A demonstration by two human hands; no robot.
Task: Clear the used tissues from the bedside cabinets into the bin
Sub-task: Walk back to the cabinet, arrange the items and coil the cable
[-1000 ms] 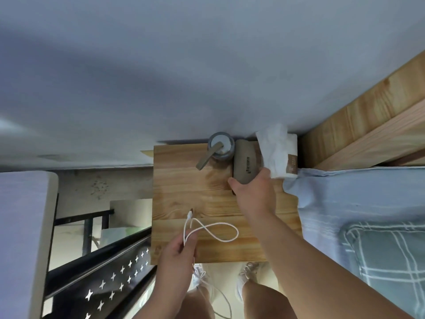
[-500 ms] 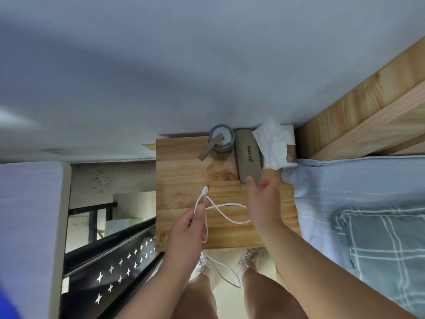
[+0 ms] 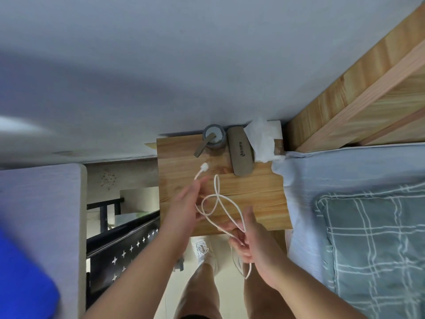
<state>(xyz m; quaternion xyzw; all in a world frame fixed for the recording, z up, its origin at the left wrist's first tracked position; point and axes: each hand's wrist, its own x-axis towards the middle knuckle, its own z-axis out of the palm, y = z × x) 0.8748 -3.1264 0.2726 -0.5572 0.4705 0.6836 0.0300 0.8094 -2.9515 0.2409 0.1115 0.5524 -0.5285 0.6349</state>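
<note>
A wooden bedside cabinet (image 3: 257, 199) stands against the wall. At its back right corner a white tissue (image 3: 262, 139) sticks up out of a tissue pack. A white charging cable (image 3: 217, 203) loops over the cabinet top. My left hand (image 3: 187, 206) pinches the cable near its plug end. My right hand (image 3: 250, 238) grips the cable's other part at the cabinet's front edge. Both hands are well in front of the tissue. No bin is in view.
A grey cup (image 3: 213, 137) with a brown stick and a brown case (image 3: 240, 155) sit at the cabinet's back. A bed with a blue sheet (image 3: 322, 171) and checked pillow (image 3: 377, 247) lies right. A black metal rail (image 3: 122, 245) is left.
My right hand has left the brown case and come back to the front edge, taking hold of the cable. My left hand has lifted the cable's plug end further over the cabinet.
</note>
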